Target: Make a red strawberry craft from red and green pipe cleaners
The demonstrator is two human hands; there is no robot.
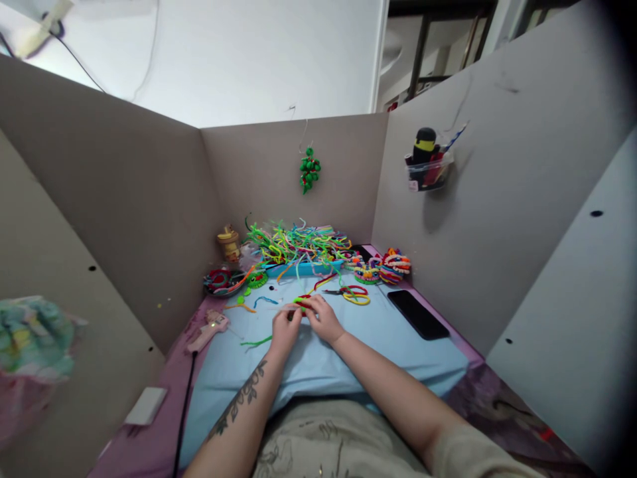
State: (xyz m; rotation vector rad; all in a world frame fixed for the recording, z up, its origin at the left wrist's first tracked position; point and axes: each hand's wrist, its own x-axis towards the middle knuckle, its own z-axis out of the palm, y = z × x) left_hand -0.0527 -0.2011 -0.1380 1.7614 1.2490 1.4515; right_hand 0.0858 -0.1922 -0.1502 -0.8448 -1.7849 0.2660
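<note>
Both hands meet over the middle of the blue sheet (378, 358), their fingertips closed on a small red-and-green pipe-cleaner piece (300, 302). My left hand (286, 325) pinches it from the left, and some of its fingers are hidden. From the right, my right hand (323, 318) presses its fingers on the same piece. A green pipe cleaner (257, 342) lies beside my left wrist. Just beyond my right hand rest scissors (356, 300) with red and yellow handles. Short orange and blue pipe cleaners (266, 301) lie left of the hands.
Behind stands a blue tray (304, 269) heaped with colourful pipe cleaners (293, 242). To the left lie a glue gun (208, 332) with its cord and a bowl (219, 284). A phone (418, 315) and woven pieces (395, 267) are at the right. Grey panels (293, 143) enclose the table.
</note>
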